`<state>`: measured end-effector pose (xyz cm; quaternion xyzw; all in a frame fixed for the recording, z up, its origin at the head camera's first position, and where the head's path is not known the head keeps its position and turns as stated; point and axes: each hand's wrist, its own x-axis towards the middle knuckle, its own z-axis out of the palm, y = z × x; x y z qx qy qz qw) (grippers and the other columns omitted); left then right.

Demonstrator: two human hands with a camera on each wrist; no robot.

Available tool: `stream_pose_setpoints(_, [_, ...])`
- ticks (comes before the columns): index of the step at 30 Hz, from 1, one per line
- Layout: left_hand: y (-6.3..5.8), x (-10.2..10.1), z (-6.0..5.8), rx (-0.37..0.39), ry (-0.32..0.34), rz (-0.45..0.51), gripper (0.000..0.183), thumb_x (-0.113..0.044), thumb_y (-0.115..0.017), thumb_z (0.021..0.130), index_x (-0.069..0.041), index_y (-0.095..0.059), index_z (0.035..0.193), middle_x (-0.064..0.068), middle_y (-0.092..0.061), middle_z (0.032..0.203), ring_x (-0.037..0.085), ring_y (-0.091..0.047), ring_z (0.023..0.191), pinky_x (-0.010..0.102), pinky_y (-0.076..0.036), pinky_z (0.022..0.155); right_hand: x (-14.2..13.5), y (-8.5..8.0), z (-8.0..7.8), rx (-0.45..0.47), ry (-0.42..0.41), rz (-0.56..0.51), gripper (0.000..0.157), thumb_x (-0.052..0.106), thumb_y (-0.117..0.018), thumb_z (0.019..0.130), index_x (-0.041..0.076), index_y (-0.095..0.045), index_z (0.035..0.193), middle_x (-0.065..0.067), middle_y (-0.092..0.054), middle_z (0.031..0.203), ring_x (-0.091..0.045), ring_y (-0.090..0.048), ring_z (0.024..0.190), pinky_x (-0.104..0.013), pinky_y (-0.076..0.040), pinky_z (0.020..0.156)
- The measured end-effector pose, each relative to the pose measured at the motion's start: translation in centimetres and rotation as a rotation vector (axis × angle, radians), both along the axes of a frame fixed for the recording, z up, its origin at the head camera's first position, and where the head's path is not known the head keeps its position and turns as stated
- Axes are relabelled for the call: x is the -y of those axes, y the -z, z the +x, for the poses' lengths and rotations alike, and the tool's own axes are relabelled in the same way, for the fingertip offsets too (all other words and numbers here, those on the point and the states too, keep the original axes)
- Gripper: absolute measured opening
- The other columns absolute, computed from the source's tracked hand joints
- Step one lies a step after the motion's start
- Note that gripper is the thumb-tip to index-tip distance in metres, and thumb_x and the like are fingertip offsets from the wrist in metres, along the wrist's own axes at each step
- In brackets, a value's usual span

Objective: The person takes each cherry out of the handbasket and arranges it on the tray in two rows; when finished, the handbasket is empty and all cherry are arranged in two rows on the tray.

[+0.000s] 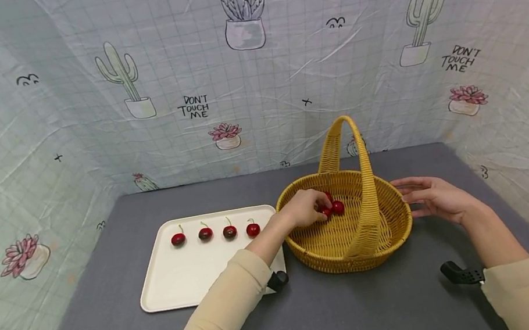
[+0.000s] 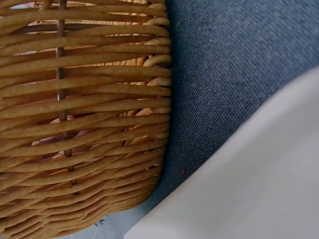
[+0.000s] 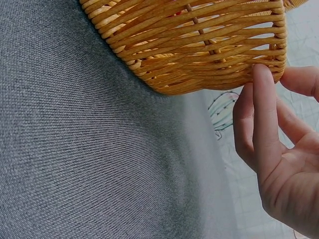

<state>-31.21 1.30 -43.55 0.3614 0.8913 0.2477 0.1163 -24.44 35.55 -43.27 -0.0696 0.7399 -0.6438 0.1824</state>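
Cloth (image 1: 165,23) printed with potted cacti and succulents hangs behind and beside a grey counter (image 1: 365,312). On it stands a yellow wicker basket (image 1: 324,260), handle arching upright, with a white tray (image 1: 194,277) just beside it on the left. The right hand (image 1: 435,197) is at the basket's right side — fingers extended and spread, touching the wicker near the rim. The left hand (image 1: 306,208) reaches into the basket, thumb and fingers pinching a dark red cherry (image 1: 326,212). A second cherry (image 1: 338,207) lies beside that one — another is partly hidden behind the fingers. Four stemmed cherries (image 1: 205,235) line the tray's far side.
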Motion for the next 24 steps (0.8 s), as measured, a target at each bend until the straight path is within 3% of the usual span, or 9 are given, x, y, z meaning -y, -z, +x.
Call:
stream_pose_setpoints(11, [-0.5,0.4,0.7,-0.018,0.005,0.008,0.020,-0.014,-0.079,0.093,-0.010,-0.075,0.112,0.000,-0.072,0.109,0.016,-0.063,0.099,0.028,-0.049,0.086,0.1,0.0,-0.1,0.003,0.002,0.004,0.059,0.011,-0.059,0.106,-0.003,-0.032,0.156,0.008,-0.062,0.128,-0.013,-0.067,0.111,-0.041,-0.057,0.088])
stream_pose_setpoints(17, [-1.1,1.1,1.0,-0.028,0.017,0.054,0.020,-0.015,-0.080,0.092,-0.011,-0.076,0.111,-0.001,-0.072,0.107,0.014,-0.063,0.095,0.027,-0.049,0.083,0.1,-0.2,0.1,0.002,0.005,0.007,0.062,0.012,-0.059,0.106,-0.005,-0.029,0.157,0.008,-0.062,0.127,-0.012,-0.066,0.112,-0.040,-0.057,0.088])
stream_pose_setpoints(24, [-1.8,2.5,1.2,0.025,-0.013,0.145,0.028,-0.017,-0.079,0.094,-0.008,-0.075,0.121,0.001,-0.073,0.116,0.017,-0.064,0.101,0.030,-0.050,0.086,0.0,0.0,0.0,-0.001,0.001,-0.004,0.059,0.011,-0.058,0.106,-0.004,-0.032,0.156,0.008,-0.063,0.127,-0.012,-0.067,0.112,-0.040,-0.057,0.088])
